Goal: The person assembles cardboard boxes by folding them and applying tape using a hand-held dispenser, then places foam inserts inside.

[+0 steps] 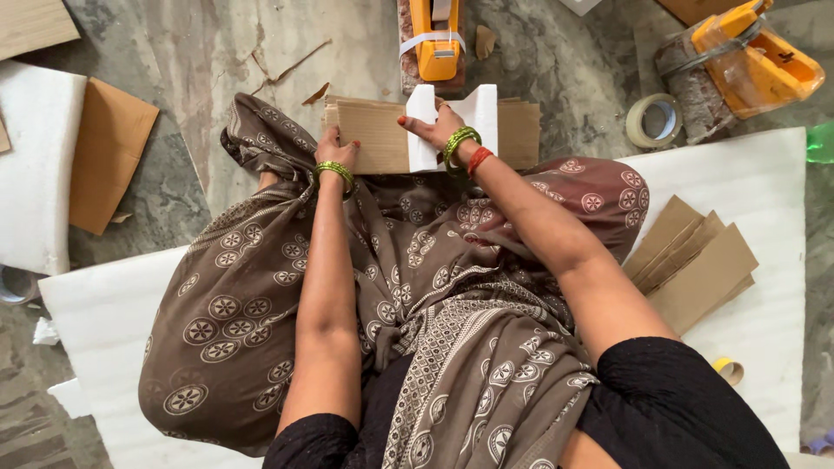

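Cardboard stack: a bundle of flat brown cardboard pieces (373, 135) stands on edge on the stone floor (174, 174), just beyond the knees of the seated person, near the top middle of the view.
White foam piece: a white foam block (478, 117) with a notch in its top edge sits against the front of the stack, covering its middle part.
Left hand: the left hand (334, 148) is closed on the left end of the stack and holds it upright.
Right hand: the right hand (434, 128) lies flat with spread fingers on the foam, pressing it to the cardboard.
Step in hand: it seems the foam and the cardboard are being aligned and squeezed together into one pack.
Next move: I judge it needs both pieces kept square while one hand is freed, so the pressure must not slip.
Tape tools: an orange tape dispenser (436, 39) is just behind the stack; a second one (756, 61) lies at the top right, with a tape roll (653, 120) near it.
Edges and room: the lap in patterned cloth (417, 260) closes the near side. White foam sheets (738, 182) and loose cardboard pieces (695, 260) fill the right; another cardboard piece (109, 165) lies at the left. Bare floor stays open at the upper left of the stack.
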